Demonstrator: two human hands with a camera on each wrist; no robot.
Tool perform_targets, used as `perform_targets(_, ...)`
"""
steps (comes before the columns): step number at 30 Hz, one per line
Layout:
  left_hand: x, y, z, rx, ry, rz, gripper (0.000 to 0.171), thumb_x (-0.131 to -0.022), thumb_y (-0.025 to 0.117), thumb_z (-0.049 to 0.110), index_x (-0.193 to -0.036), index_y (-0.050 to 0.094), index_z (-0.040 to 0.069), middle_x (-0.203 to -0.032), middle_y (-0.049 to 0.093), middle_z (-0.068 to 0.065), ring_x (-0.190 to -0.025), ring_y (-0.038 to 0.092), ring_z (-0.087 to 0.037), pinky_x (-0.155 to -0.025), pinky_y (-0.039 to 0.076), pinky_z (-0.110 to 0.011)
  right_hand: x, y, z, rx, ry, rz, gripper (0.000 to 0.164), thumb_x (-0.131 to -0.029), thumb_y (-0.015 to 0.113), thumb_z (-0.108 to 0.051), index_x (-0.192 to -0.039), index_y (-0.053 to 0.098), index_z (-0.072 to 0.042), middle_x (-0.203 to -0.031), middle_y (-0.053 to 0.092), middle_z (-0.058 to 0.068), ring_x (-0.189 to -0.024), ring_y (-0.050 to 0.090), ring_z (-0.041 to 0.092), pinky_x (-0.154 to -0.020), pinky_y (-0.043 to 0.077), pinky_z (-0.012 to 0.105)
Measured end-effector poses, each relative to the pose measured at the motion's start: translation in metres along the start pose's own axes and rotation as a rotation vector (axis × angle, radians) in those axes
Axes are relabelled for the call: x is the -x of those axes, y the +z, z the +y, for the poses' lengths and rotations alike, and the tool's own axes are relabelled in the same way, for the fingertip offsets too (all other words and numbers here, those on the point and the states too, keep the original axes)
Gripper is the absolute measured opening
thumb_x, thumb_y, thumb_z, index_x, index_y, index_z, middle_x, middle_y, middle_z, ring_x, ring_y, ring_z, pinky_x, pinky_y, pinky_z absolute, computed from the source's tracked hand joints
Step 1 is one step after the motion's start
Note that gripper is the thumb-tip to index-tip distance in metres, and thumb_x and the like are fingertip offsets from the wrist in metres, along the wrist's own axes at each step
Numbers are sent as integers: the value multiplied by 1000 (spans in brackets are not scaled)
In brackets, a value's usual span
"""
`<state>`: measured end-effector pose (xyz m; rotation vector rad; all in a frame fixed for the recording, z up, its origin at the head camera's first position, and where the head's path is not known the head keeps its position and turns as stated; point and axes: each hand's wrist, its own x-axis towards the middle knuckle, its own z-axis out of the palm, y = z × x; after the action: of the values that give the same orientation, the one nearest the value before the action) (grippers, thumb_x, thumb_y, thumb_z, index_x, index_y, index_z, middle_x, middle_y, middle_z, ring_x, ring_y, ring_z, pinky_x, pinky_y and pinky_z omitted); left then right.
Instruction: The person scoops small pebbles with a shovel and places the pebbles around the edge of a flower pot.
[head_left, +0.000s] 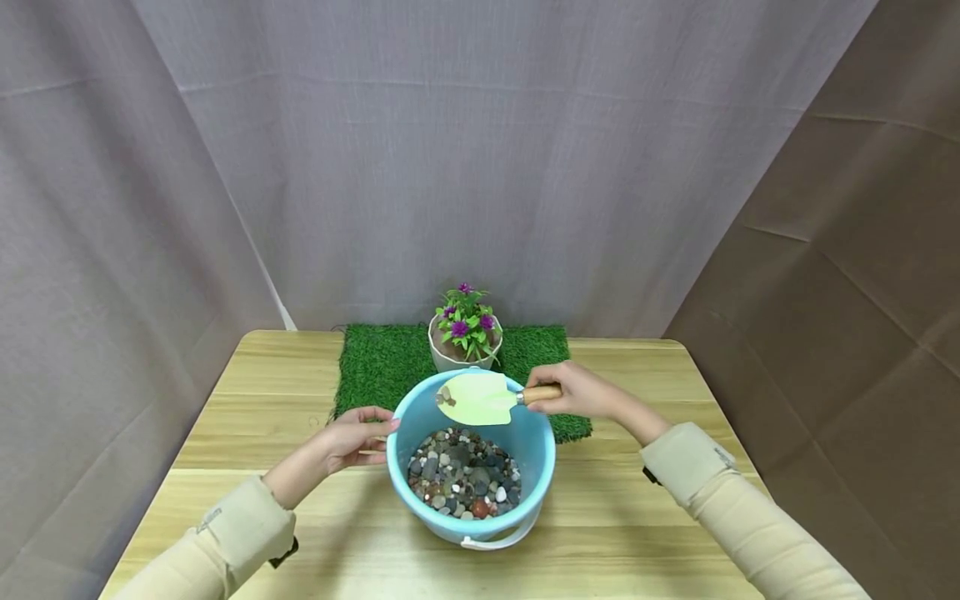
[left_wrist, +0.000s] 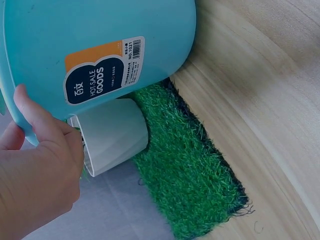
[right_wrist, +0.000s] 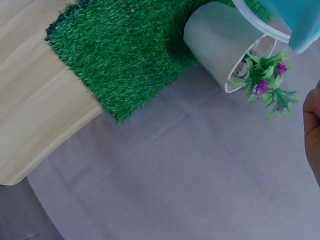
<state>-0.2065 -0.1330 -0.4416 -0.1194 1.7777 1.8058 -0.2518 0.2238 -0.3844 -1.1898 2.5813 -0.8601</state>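
Observation:
A light blue bucket (head_left: 534, 454) stands on the table with many mixed pebbles (head_left: 465, 479) at its bottom. My left hand (head_left: 354, 437) grips its rim from the left; the left wrist view shows the thumb and fingers at the rim, above a printed label (left_wrist: 105, 70). Over the bucket's far half, my right hand (head_left: 568, 390) holds a pale yellow-green garden trowel (head_left: 480, 402) by its wooden handle (head_left: 542, 393). The blade points left, and a few small stones (head_left: 446, 396) lie near its tip. Only a sliver of the right hand shows in the right wrist view.
Right behind the bucket, a white pot (left_wrist: 112, 132) with a purple-flowered plant (head_left: 467, 323) stands on a green turf mat (head_left: 382, 358). The bucket's white handle (head_left: 502, 537) hangs at the front. Grey curtain (head_left: 480, 167) rises beyond the wooden table (head_left: 262, 425).

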Motion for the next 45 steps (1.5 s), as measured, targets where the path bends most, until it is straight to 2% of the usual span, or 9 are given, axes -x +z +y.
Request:
perform_targets(10, 0, 0, 0, -2, -3, 4, 27, -93, 59, 15, -113, 50, 0, -77, 63, -1, -66, 64, -6, -68, 62, -23, 9, -10, 15, -26, 108, 34, 12, -85, 69, -17, -90, 65, -8, -71, 58, -2, -56, 46, 2, -48, 46, 16)
perform_targets(19, 1, 0, 0, 26, 3, -21, 20, -93, 58, 13, -108, 51, 2, -75, 63, 0, -64, 64, -6, -67, 62, -22, 16, -24, 35, -8, 127, 87, 10, -86, 68, -12, -90, 64, -4, -73, 59, 1, -58, 42, 2, -49, 42, 16)
perform_targets(24, 1, 0, 1, 24, 5, -16, 21, -93, 58, 13, -109, 50, 1, -76, 63, -1, -65, 64, -6, -67, 62, -23, 18, -29, 49, 13, 151, 128, 9, -85, 69, -11, -87, 64, -4, -71, 54, 0, -59, 39, 3, -49, 37, 16)
perform_targets(29, 1, 0, 1, 23, 5, -15, 25, -92, 59, 13, -111, 50, 0, -77, 63, -1, -65, 64, -6, -69, 62, -24, 21, -26, 66, 0, 207, 153, 12, -86, 68, -12, -80, 60, -6, -65, 47, -2, -54, 35, 3, -46, 32, 16)
perform_targets(34, 1, 0, -1, 20, 14, -18, 26, -92, 59, 13, -112, 49, -1, -78, 64, -2, -66, 65, -7, -69, 62, -25, 21, -18, 82, 18, 238, 180, 12, -85, 69, -13, -82, 61, -4, -65, 50, -1, -53, 35, 3, -45, 32, 16)
perform_targets(45, 2, 1, 0, 12, 11, -9, 32, -93, 59, 14, -116, 47, -3, -78, 64, -1, -67, 65, -7, -69, 62, -24, 7, -9, 97, 78, 262, 201, 14, -86, 68, -12, -79, 61, -3, -63, 48, 0, -53, 35, 4, -46, 32, 17)
